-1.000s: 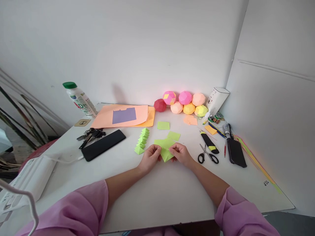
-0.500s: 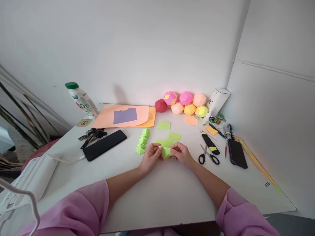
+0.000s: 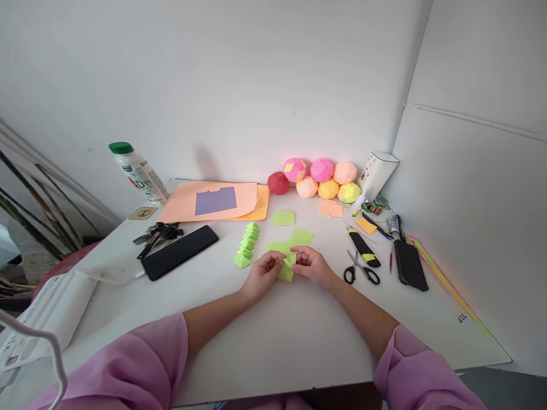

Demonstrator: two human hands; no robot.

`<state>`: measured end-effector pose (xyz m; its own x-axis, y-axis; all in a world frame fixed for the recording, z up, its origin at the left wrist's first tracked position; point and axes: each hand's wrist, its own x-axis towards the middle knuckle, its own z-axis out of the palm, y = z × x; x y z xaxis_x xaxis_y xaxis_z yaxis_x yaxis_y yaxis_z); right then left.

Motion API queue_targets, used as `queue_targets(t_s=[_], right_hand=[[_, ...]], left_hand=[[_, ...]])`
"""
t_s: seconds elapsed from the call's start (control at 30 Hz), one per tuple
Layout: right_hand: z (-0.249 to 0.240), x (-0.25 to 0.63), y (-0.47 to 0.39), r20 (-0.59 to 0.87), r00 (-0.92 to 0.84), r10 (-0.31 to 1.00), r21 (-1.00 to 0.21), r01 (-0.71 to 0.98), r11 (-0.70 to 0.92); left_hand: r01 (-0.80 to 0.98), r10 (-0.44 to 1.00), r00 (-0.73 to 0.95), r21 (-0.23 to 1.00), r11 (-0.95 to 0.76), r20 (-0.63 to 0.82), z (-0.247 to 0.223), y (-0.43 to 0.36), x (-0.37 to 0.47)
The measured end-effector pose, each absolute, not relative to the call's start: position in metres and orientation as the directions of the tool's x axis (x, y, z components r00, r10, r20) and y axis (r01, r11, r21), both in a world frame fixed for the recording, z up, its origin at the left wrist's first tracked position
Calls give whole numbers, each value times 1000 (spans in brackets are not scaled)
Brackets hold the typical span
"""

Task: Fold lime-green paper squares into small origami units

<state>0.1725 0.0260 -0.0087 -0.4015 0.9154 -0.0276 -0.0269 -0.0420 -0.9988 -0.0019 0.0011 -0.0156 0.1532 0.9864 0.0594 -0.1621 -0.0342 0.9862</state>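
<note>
Lime-green paper, a small folded piece [image 3: 285, 273], sits between our hands above the near middle of the tabletop [image 3: 273, 341]. Our left hand [image 3: 265, 273] pinches it between thumb and forefinger; our right hand [image 3: 314, 265] has thumb and forefinger parted at its right edge, and we cannot tell how firmly they grip. Fingers hide part of its creases. Just beyond, a flat green sheet [image 3: 277, 246] is partly covered by our hands and overlaps or lies close to another [image 3: 302, 237]; we cannot tell which. Lettering on the green-capped bottle [image 3: 143, 177] is too small for us to read, and the circuit boards [image 3: 374, 207] in the far corner crowd together indistinctly. At left, the frame cuts off a white cable [image 3: 53, 347]; our lilac sleeves [image 3: 141, 356] run out below. White and smooth, the tabletop meets pale walls [image 3: 256, 85], the right one bearing a long ridge. Dry stalks [image 3: 32, 208] stand at far left.
</note>
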Motion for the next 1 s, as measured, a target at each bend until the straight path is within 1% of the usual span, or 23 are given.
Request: queue_targets(t_s=[0.23, 0.37, 0.47, 0.57, 0.77, 1.0], right_hand=[[-11, 174, 27, -81, -415, 906, -997, 42, -70], [-10, 174, 26, -76, -425, 902, -995, 86, -44], [-7, 172, 24, -53, -402, 914, -994, 106, -11], [-6, 172, 24, -28, -377, 926, -996, 92, 7], [-9, 173, 24, 8, -355, 935, -999, 46, 25], [-8, 173, 25, 17, -324, 946, -997, -80, -10]], left_hand=[[-89, 959, 219, 982, -165, 181, -17, 0, -5], [-47, 944, 225, 970, -238, 242, -22, 1, -5], [-5, 953, 203, 973, -230, 226, -25, 1, -5], [39, 959, 193, 975, -219, 208, -27, 2, -5], [141, 957, 238, 969, -204, 166, -24, 1, -6], [167, 941, 296, 961, -221, 165, -17, -1, -6]])
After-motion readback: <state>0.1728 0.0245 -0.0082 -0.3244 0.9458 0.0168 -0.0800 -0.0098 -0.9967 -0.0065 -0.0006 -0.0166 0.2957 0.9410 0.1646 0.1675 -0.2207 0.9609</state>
